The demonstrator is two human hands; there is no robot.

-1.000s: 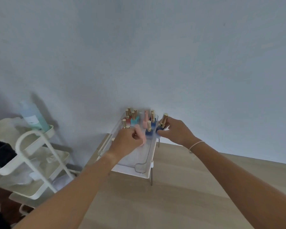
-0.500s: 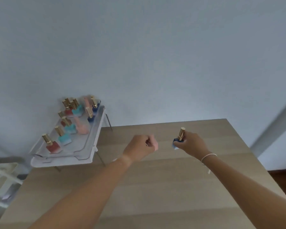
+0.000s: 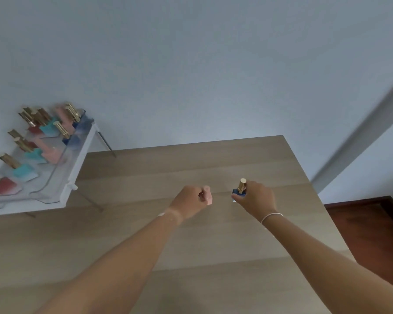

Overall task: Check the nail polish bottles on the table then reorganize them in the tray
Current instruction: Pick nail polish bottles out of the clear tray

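Your right hand (image 3: 255,198) gripped a blue bottle (image 3: 239,191) and your left hand (image 3: 190,200) enclosed a pink bottle (image 3: 208,197) above the table (image 3: 191,257), probably for checking, tray (image 3: 75,168) at ten o'clock.

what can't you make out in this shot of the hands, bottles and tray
- Pink bottle, head view: the closed left hand wraps it, so its cap and shape are hidden.
- Blue bottle, head view: right hand covers part of its base; label too small to read.
- Tray bottles, head view: motion blur smears them, so an exact count is unclear.
- Tray's left side: cut off by the frame edge.
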